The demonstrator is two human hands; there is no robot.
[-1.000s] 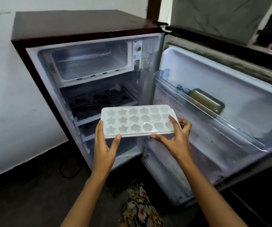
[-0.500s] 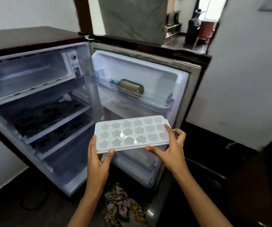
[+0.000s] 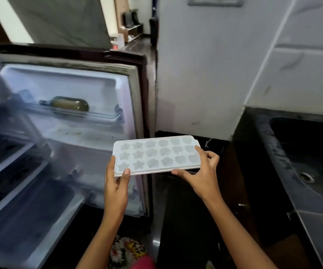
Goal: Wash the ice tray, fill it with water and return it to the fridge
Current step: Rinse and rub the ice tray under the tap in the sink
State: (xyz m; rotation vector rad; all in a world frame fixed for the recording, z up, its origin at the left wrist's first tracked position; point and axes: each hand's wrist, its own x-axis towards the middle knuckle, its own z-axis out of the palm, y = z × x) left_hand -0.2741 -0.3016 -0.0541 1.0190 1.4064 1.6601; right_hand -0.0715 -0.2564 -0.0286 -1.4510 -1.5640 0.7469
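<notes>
The white plastic star-moulded ice tray (image 3: 156, 154) now hangs nearer the dark stone sink (image 3: 300, 144), still left of it. The left hand (image 3: 116, 183) and right hand (image 3: 203, 175) each grip one end; keep it level until over the basin.

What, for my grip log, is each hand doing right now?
Left hand: grips the ice tray, left end.
Right hand: grips its right end.

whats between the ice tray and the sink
Head view: the right hand on the ice tray, then the dark counter rim before the sink.
</notes>
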